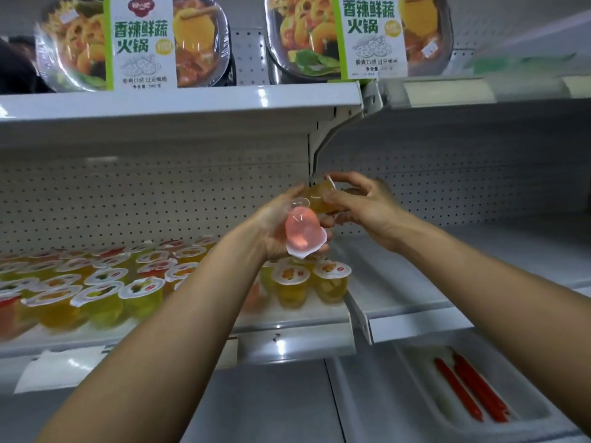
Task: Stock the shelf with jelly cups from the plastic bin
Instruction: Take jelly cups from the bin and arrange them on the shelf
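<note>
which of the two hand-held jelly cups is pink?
The pink jelly cup in the left hand, tipped with its white lid downward. The right hand holds an amber jelly cup beside it; the stocked cups stand upright.

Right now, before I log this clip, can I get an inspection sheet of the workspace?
Surface: white middle shelf, left bay stocked, right bay bare.
Job's things: pink jelly cup and amber jelly cup held in the air; shelved jelly cups in rows; plastic bin not in view.
Clutter: hotpot boxes on the upper shelf; red sticks in a white tray below right.
Grippers: left hand holds the pink jelly cup; right hand pinches the amber jelly cup.
Cables: nothing seen.
Surroundings: perforated back panel.
</note>
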A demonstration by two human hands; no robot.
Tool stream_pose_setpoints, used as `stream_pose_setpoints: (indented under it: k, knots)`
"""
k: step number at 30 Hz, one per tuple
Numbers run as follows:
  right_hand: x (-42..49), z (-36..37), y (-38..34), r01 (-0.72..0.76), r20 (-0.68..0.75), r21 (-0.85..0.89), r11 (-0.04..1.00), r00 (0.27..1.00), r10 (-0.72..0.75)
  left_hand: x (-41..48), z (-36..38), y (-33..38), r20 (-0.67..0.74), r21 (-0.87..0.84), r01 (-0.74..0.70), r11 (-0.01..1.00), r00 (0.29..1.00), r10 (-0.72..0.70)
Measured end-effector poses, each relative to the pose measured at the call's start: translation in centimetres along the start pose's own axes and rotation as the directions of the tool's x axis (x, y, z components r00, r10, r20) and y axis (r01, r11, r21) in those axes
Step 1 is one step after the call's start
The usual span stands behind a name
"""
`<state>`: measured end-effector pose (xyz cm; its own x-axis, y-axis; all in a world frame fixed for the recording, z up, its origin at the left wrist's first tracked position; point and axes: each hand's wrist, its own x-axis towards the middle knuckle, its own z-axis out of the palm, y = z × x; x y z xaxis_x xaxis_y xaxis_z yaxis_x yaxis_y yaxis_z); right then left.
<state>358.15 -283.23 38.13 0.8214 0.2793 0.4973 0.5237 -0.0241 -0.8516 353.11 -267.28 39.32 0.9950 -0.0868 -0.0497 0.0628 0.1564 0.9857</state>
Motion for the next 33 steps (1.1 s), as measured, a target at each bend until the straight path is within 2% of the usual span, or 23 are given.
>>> stream_pose_setpoints:
  k: [2,4,9,16,23,25,27,29,33]
  knots:
    - [1.3,-0.5,0.9,-0.029,-0.106,-0.103,0.994,0.994,0.018,1.1,-0.6,0.5,-0.064,0.059,0.014,0.998,0.998,-0.01]
    - [2.8,-1.2,2.4,-0.086,-0.149,-0.231,0.969,0.987,0.052,2.1,-1.5,0.9,-0.13,0.071,0.003,0.997,0.991,0.006]
    - [5.7,-2.0,6.8,-0.147,-0.041,-0.529,0.836,0.988,0.148,4.7,-3.4,1.4,-0.201,0.018,-0.042,0.999,0.979,0.045]
    - [8.2,-1.9,10.9,-0.098,0.026,-0.748,0.657,0.984,0.178,7.2,-4.7,1.4,-0.182,-0.102,-0.022,0.995,0.983,0.004]
    - [8.2,-1.9,12.2,-0.075,0.077,-0.784,0.616,0.973,0.217,7.7,-5.0,1.3,-0.171,-0.186,-0.001,0.983,0.985,-0.032]
    - [7.9,-1.8,11.6,-0.052,0.078,-0.798,0.601,0.979,0.188,7.6,-5.0,1.2,-0.179,-0.207,-0.002,0.978,0.983,-0.035]
    - [7.1,-1.2,9.8,0.032,0.1,-0.707,0.707,0.993,0.055,7.6,-4.9,1.1,-0.176,-0.224,-0.004,0.975,0.984,-0.037]
    - [6.3,0.0,7.2,0.189,0.164,-0.563,0.805,0.98,-0.115,7.5,-4.4,1.0,-0.162,-0.252,-0.014,0.968,0.986,-0.028]
    - [4.9,2.4,2.8,0.371,0.273,-0.444,0.816,0.923,-0.271,7.2,-2.6,1.4,-0.089,-0.354,-0.067,0.933,0.995,0.038]
